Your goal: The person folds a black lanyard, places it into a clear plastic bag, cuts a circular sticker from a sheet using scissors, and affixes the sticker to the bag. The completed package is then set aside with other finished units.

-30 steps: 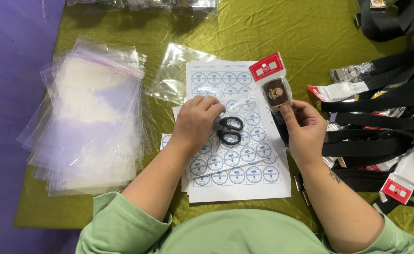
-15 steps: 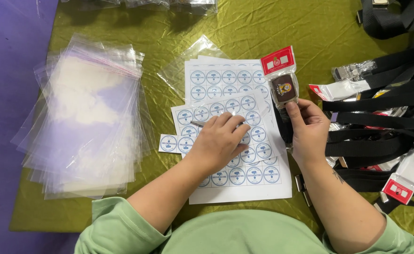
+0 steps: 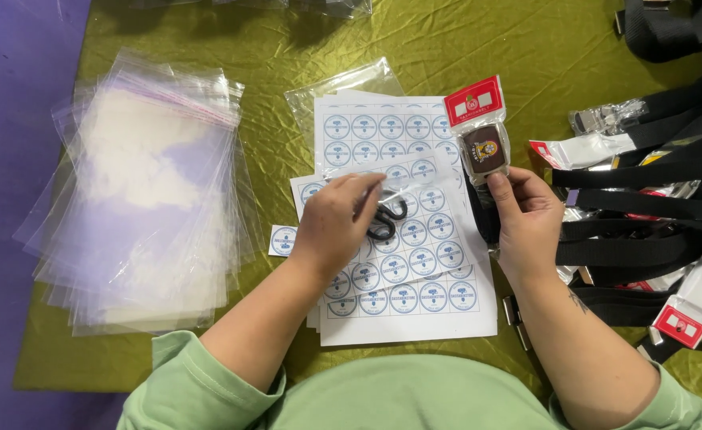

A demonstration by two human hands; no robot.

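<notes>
Comparing with half a second earlier: the left hand (image 3: 341,227) has been lifted off the sticker sheets (image 3: 403,239), fingers pinched on a transparent strip near the black scissors (image 3: 384,221). The packaged buckle (image 3: 482,142) is kept gripped upright by the right hand (image 3: 529,219), so a label appears peeled.

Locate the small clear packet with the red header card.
Head view, right of centre: the clear red-headed packet is pinched in the right hand, above the round-sticker sheets.

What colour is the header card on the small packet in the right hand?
Red, with a small round emblem, on the packet held by the right hand; the head view shows it.
</notes>
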